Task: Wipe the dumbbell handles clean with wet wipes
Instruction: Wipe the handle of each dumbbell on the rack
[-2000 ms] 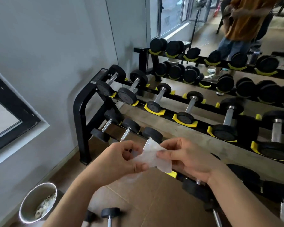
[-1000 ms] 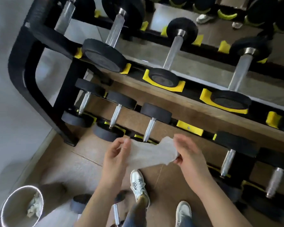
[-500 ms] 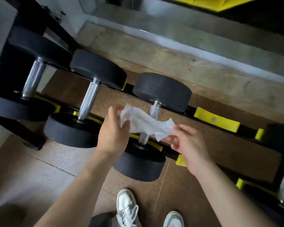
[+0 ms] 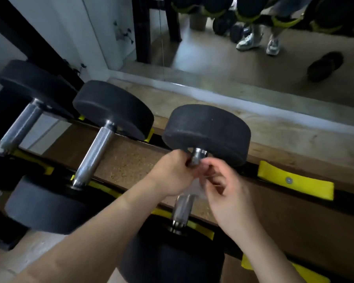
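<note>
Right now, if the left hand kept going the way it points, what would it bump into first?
The left hand curls at the handle, so that comes first; just beyond is the black weight head, though blur hides depth.

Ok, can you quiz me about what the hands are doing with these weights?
1. True or false: the left hand and right hand are far apart from each other.
2. What colour are the rack's cradles? A red, B yellow, C blue.
3. Fill in: counting metal bars from the picture's left, the hands hold the wet wipe at the handle that is number ___.
Key: 1 false; 2 B; 3 three.
</note>
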### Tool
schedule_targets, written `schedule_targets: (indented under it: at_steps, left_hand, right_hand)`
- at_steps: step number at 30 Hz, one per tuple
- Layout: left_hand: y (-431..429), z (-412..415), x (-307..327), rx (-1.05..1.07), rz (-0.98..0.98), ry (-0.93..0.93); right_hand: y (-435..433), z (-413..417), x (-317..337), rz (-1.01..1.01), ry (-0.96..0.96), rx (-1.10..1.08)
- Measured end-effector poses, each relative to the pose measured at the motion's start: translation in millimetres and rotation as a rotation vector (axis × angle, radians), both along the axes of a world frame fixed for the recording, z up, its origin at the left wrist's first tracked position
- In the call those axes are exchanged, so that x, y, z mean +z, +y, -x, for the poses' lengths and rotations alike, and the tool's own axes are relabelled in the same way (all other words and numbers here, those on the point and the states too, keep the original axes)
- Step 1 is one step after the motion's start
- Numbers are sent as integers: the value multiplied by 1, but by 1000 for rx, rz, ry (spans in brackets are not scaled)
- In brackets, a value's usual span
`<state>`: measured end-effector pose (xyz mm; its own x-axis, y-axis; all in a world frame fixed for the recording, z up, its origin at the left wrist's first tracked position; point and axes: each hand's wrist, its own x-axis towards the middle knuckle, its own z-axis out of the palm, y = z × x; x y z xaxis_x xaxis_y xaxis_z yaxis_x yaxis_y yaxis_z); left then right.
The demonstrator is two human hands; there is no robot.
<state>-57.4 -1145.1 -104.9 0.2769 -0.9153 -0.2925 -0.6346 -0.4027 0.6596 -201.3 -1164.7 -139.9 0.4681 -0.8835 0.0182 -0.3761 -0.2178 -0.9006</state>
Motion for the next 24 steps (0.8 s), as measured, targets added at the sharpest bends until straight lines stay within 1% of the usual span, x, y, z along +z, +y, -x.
schedule_targets:
  at_steps: [1, 3, 6, 8, 11, 13, 14, 15, 16, 17, 18, 19, 20, 21, 22, 23, 24]
  left_hand:
    - [0, 2, -1, 25, 42, 12]
    - [6, 5, -3, 35, 52, -49]
    - [23, 3, 0, -65, -53, -178]
    - [34, 0, 7, -68, -80, -250]
    - [43, 1, 16, 22, -12, -355]
    - [47, 3, 19, 14, 10, -377]
    - [50, 4, 21, 5, 44, -380]
    - [51, 4, 23, 6, 106, -361]
    - [52, 5, 26, 25, 198, -291]
    - [53, 6, 30, 57, 283, -156]
    - [55, 8, 34, 76, 340, 9]
    - [57, 11, 38, 73, 352, 161]
    - [58, 14, 41, 52, 335, 271]
    - [58, 18, 42, 26, 303, 328]
    - [60, 20, 41, 5, 283, 342]
    - [62, 22, 40, 1, 274, 332]
    - [65, 23, 37, 1, 280, 274]
  right_hand:
    - [-3, 0, -3, 25, -17, -11]
    - [-3, 0, -9, 27, -68, -20]
    - [1, 2, -20, 42, -132, 38]
    - [1, 4, -28, 30, -160, 78]
    - [-4, 6, -30, 53, -193, 75]
    - [-6, 7, -25, 54, -266, 28]
    - [-6, 7, -20, 15, -320, 0]
    - [-5, 9, -15, -49, -387, -32]
    - [-3, 12, -11, -142, -476, -63]
    - [-1, 16, -5, -268, -599, -69]
    - [1, 19, 2, -412, -730, -25]
    - [5, 22, 8, -524, -824, 81]
    - [8, 23, 15, -553, -831, 187]
    - [12, 22, 16, -483, -752, 258]
    - [13, 21, 14, -345, -642, 264]
    - [12, 19, 10, -158, -537, 199]
    - [11, 18, 8, 35, -441, 89]
